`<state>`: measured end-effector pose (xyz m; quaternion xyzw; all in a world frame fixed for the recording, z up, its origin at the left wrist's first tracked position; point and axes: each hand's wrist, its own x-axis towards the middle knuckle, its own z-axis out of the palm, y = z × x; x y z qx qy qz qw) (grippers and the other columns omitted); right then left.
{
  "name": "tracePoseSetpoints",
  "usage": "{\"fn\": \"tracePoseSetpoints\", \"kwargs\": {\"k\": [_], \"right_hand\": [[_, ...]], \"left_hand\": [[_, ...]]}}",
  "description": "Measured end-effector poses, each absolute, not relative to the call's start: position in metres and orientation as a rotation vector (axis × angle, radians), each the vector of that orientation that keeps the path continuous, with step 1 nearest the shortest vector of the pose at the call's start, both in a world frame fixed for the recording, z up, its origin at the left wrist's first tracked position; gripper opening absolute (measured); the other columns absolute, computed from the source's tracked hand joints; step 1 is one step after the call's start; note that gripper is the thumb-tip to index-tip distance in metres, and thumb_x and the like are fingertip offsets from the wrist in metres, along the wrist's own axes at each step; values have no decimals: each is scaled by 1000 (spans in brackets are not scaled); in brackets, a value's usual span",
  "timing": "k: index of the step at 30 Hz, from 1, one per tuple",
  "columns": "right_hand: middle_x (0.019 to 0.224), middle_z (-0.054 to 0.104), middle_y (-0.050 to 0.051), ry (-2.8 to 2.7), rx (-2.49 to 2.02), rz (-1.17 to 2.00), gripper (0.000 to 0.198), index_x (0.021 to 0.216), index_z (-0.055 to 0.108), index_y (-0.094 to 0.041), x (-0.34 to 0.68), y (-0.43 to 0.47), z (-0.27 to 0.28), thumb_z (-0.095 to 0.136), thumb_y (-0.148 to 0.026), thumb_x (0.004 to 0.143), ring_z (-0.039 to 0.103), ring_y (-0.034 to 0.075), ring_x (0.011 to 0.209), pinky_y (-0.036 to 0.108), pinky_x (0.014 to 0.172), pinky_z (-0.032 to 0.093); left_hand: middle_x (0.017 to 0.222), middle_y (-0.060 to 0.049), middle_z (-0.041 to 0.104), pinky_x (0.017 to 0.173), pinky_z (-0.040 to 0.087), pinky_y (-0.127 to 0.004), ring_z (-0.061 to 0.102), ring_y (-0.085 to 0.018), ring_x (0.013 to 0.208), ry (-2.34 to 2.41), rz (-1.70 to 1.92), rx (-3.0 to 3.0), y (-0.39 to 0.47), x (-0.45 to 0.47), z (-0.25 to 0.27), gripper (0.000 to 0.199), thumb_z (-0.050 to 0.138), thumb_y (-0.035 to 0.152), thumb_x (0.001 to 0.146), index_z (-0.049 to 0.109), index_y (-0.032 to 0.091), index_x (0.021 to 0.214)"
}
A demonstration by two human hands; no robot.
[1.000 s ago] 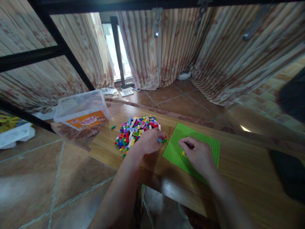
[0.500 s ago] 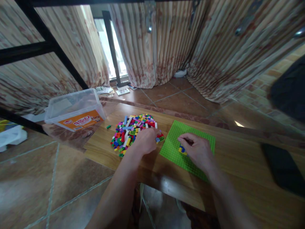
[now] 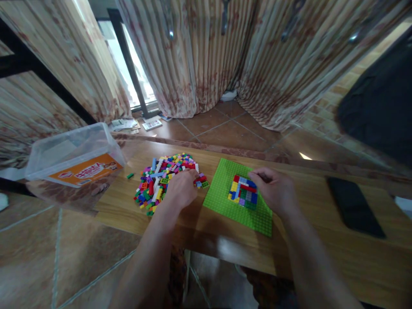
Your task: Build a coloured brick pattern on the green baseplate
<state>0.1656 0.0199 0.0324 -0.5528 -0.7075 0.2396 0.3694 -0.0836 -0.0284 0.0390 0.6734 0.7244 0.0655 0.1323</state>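
Observation:
My left hand [image 3: 183, 187] reaches over the near right side of a pile of small coloured toy bricks [image 3: 151, 189]. Its fingers are curled down among the bricks, and whatever lies between the fingertips is hidden. A green studded baseplate [image 3: 219, 201] lies to the right of the pile. On it sits a low, roughly square build of toy bricks [image 3: 242, 192] in red, yellow, blue, white and green. My right hand [image 3: 273, 189] hovers at the build's upper right corner, thumb and fingers closed in a pinch; I cannot make out anything in them.
A clear plastic box [image 3: 77, 150] with an orange label stands left of the pile. One green brick [image 3: 130, 176] lies apart from the others. A dark flat phone-like object [image 3: 354, 206] rests on the wooden bench [image 3: 309, 249] at right. Striped curtains [image 3: 199, 56] hang beyond.
The view has shifted to the right. My right hand has drawn back from over the build to its upper right side, uncovering it. My left hand stays at the pile.

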Motion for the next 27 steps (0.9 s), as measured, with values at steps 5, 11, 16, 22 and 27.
{"fn": "tracePoseSetpoints", "kwargs": {"k": [5,11,16,22,27], "right_hand": [[73,73,2,-1827,-1427,633,22,76,71,-22,165,20,32,59,-39,83,65,18,66,28,62,49],[73,72,2,-1804,-1416,672,23,76,71,-21,165,21,29,59,-40,82,66,18,67,29,64,49],[74,73,2,-1821,-1429,662,23,77,72,-21,164,20,30,59,-40,83,66,18,67,29,65,48],[74,73,2,-1840,-1437,664,25,78,72,-21,163,20,29,58,-41,84,66,18,67,29,64,48],[73,73,2,-1859,-1443,646,25,78,72,-21,162,19,29,58,-41,84,67,18,66,28,62,48]], "left_hand": [[96,-5,73,78,47,-27,66,-20,89,2066,237,1992,-26,-81,37,27,54,9,77,70,21,97],[86,-3,73,73,47,-26,65,-18,75,1994,294,1952,-26,-80,36,34,57,12,78,69,23,108],[85,-3,73,70,46,-26,65,-18,74,1951,329,1956,-27,-82,37,32,57,13,79,70,23,107],[81,-2,72,68,44,-25,64,-17,75,1954,280,1975,-27,-80,37,20,54,13,77,71,22,83],[82,-3,72,67,43,-26,65,-18,76,1937,283,1971,-27,-78,37,17,55,15,76,70,21,79]]}}
